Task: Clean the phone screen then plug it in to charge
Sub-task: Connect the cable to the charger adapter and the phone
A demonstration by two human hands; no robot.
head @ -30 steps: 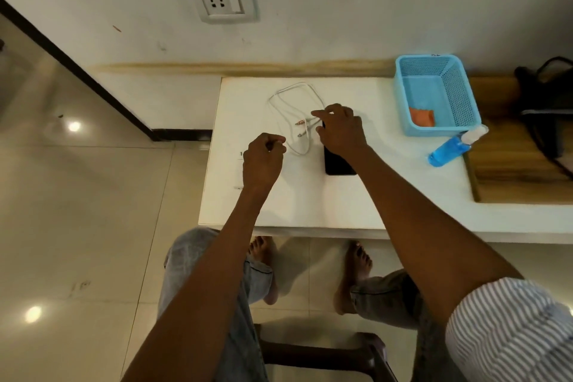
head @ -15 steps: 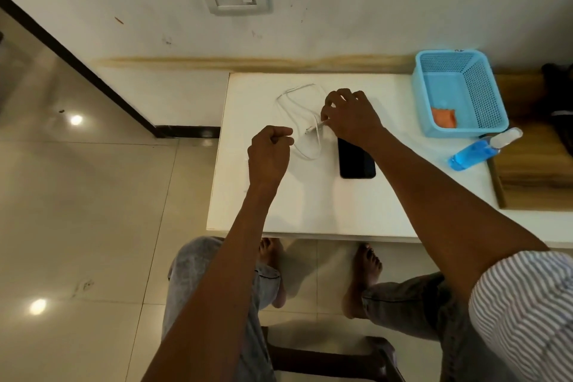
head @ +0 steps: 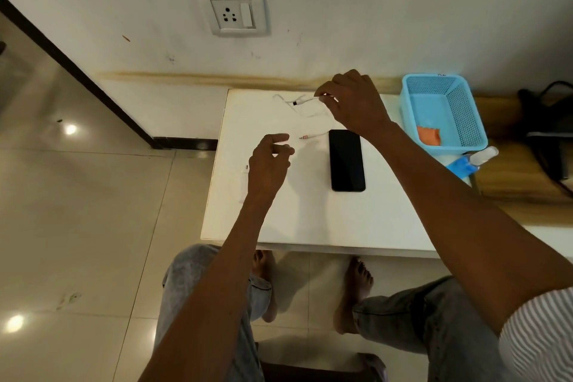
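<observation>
- One black phone [head: 347,160] lies flat and screen-up on the white table [head: 310,220], near the table's middle, its long side running from 12 to 6 o'clock.
- A thin white charging cable [head: 305,100] lies in loose curves at 11 o'clock from the phone. One plug end with a red mark [head: 304,137] rests on the table just beside the phone's top left corner.
- The right hand [head: 353,102] hovers at 12 o'clock from the phone, above the table's far edge. Its grip is a pinch: thumb and fingertips hold the cable just behind its other, dark-tipped plug end, which is lifted off the table and points toward 9 o'clock.
- The left hand [head: 269,164] is at 9 o'clock from the phone, raised over the table. Its fingers are loosely curled and the grip holds nothing that shows.
- A small white charger block [head: 246,168] lies faintly visible at the table's left edge, just left of the left hand.
- At 2 o'clock from the phone stands a blue mesh basket [head: 465,115] with an orange cloth [head: 428,135] inside.
- A blue spray bottle [head: 471,161] lies on its side at 3 o'clock, just below the basket.
- A white wall socket [head: 234,12] sits on the wall at 11 o'clock, well above the table.
- The person's jeans-clad knees and bare feet show below the table's near edge.
</observation>
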